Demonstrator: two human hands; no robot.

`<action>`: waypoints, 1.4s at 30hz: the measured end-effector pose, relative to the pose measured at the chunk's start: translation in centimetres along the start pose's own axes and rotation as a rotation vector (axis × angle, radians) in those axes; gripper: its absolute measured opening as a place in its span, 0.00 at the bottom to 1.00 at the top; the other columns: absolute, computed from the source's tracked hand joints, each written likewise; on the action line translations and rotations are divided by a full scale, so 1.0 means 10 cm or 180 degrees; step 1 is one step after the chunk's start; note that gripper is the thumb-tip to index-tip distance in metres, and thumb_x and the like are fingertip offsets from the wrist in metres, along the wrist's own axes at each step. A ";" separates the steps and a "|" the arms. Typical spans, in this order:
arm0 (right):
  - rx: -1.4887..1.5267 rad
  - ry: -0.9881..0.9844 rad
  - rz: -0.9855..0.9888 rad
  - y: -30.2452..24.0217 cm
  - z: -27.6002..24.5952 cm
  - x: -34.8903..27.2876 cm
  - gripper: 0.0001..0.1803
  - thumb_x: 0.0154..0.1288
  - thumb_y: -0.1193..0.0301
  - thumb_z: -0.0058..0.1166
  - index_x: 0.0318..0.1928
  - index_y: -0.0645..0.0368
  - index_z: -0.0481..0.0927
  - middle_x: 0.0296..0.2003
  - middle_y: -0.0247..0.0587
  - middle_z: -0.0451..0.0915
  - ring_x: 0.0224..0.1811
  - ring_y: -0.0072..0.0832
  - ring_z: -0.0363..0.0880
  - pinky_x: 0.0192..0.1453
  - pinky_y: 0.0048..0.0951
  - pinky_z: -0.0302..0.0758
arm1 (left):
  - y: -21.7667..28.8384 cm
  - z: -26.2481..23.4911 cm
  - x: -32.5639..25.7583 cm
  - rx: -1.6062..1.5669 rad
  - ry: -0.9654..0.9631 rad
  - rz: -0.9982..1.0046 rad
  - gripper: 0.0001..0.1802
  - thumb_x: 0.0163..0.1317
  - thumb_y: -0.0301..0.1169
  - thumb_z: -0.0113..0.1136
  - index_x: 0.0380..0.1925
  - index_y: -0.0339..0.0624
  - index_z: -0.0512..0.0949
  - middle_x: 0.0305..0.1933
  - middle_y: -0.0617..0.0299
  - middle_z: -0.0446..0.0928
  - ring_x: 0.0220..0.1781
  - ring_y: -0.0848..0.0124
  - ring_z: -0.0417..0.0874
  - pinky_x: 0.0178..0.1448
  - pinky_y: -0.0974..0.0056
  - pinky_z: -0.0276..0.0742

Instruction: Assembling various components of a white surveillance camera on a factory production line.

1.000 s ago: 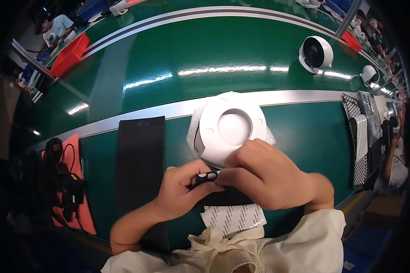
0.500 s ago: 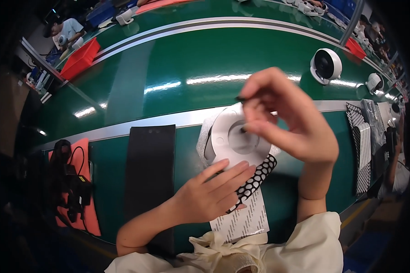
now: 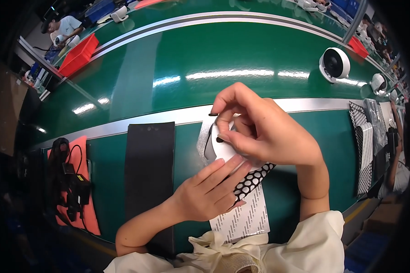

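Observation:
A white round base, with its flat underside up, lies in front of me on a pale foam wrap. My left hand steadies its near edge, fingers stretched over it. Under those fingers a black strip with rows of white round spots slants out; the left thumb shows beside it. Above the base, my right hand is bent with thumb and fingers close together. One small black round pad sticks to its index fingertip, and another small black pad is under the thumb tip, at the base's surface.
A printed white sheet lies nearest me, a black mat to its left. Far left, black cables and adapters rest on pink foam. Dotted strips lie at right. A white-and-black fan stands beyond the metal rail; a person works far left.
My right hand has moved left and down, bringing the pad at its thumb onto the base's left part. My left hand stays nearly in place.

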State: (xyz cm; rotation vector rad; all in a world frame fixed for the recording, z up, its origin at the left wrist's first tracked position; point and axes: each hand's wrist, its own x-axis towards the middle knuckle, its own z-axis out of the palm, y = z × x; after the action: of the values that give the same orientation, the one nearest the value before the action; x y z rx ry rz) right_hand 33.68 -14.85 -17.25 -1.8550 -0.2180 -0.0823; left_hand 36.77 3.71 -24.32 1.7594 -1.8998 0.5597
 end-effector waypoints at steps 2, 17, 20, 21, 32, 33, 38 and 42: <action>-0.0014 -0.0003 -0.0026 0.02 0.01 0.01 0.17 0.53 0.84 0.47 0.44 0.61 0.64 0.24 0.28 0.73 0.17 0.09 0.56 0.22 0.13 0.56 | 0.00 0.01 -0.01 0.0010 0.0009 -0.0016 0.18 0.58 0.41 0.54 0.15 0.46 0.64 0.53 0.52 0.73 0.58 0.59 0.71 0.65 0.56 0.60; -0.0502 0.0035 -0.0321 0.08 0.07 0.01 0.17 0.52 0.84 0.50 0.43 0.61 0.65 0.25 0.30 0.74 0.15 0.10 0.59 0.20 0.14 0.57 | -0.01 0.05 -0.07 0.0121 0.0042 -0.0002 0.18 0.59 0.41 0.53 0.15 0.46 0.64 0.54 0.53 0.73 0.59 0.61 0.70 0.65 0.56 0.59; -0.0722 0.0069 -0.0435 0.08 0.08 0.02 0.18 0.50 0.84 0.50 0.43 0.61 0.66 0.26 0.31 0.74 0.14 0.11 0.60 0.19 0.15 0.57 | -0.02 0.05 -0.09 0.0141 0.0056 0.0006 0.17 0.59 0.41 0.53 0.15 0.47 0.64 0.54 0.53 0.72 0.59 0.61 0.70 0.65 0.56 0.59; -0.0720 0.0060 -0.0422 0.09 0.08 0.02 0.18 0.49 0.84 0.50 0.43 0.61 0.66 0.26 0.31 0.74 0.14 0.11 0.61 0.19 0.15 0.57 | -0.03 0.05 -0.09 0.0153 0.0065 0.0017 0.17 0.59 0.40 0.52 0.15 0.47 0.64 0.54 0.53 0.73 0.59 0.61 0.70 0.65 0.56 0.59; -0.0632 0.0037 -0.0484 0.13 0.09 0.05 0.17 0.46 0.84 0.49 0.40 0.62 0.67 0.23 0.31 0.74 0.13 0.11 0.60 0.19 0.15 0.58 | -0.04 0.08 -0.13 0.0181 0.0092 0.0023 0.16 0.58 0.39 0.52 0.16 0.47 0.63 0.54 0.56 0.73 0.59 0.63 0.71 0.65 0.57 0.59; -0.0625 0.0048 -0.0514 0.14 0.10 0.05 0.17 0.46 0.84 0.50 0.40 0.62 0.68 0.22 0.30 0.74 0.13 0.12 0.59 0.19 0.15 0.58 | -0.04 0.08 -0.13 0.0186 0.0099 0.0020 0.16 0.58 0.39 0.52 0.16 0.47 0.63 0.54 0.56 0.73 0.59 0.63 0.71 0.65 0.57 0.59; -0.0601 0.0031 -0.0548 0.15 0.10 0.06 0.16 0.46 0.84 0.50 0.38 0.62 0.68 0.21 0.30 0.74 0.12 0.11 0.59 0.18 0.14 0.58 | -0.05 0.10 -0.16 0.0176 0.0135 0.0022 0.16 0.58 0.39 0.52 0.16 0.48 0.63 0.53 0.58 0.74 0.58 0.64 0.71 0.65 0.58 0.59; -0.0561 -0.0044 -0.0522 0.16 0.11 0.07 0.15 0.46 0.83 0.51 0.37 0.61 0.68 0.21 0.30 0.74 0.12 0.12 0.59 0.18 0.14 0.58 | -0.06 0.12 -0.20 0.0188 0.0175 0.0044 0.16 0.59 0.39 0.52 0.16 0.49 0.63 0.53 0.58 0.74 0.58 0.65 0.71 0.65 0.58 0.59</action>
State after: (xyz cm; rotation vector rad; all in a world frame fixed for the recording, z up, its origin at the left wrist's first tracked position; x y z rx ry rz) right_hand 34.59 -14.13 -19.00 -2.0109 -0.3827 -0.2077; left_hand 37.37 4.49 -26.53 1.7501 -1.8771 0.6688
